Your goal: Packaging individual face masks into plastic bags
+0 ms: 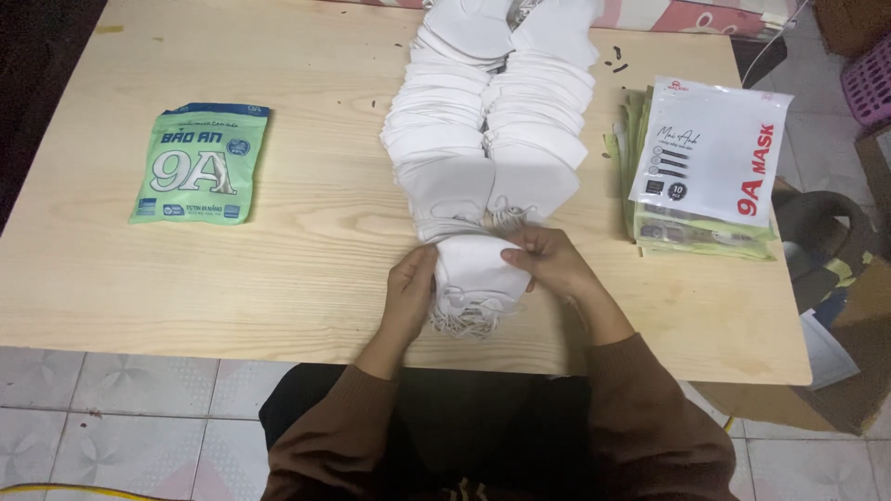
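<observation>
A small stack of folded white face masks sits near the front edge of a pale wooden table. My left hand presses against its left side. My right hand grips its upper right edge. Loose ear loops hang out at the stack's bottom. Behind the stack, two long overlapping rows of white masks run toward the far edge of the table.
A green flat packet lies at the table's left. A pile of green packets with a white one on top lies at the right. A cardboard box and pink basket stand beyond the right edge.
</observation>
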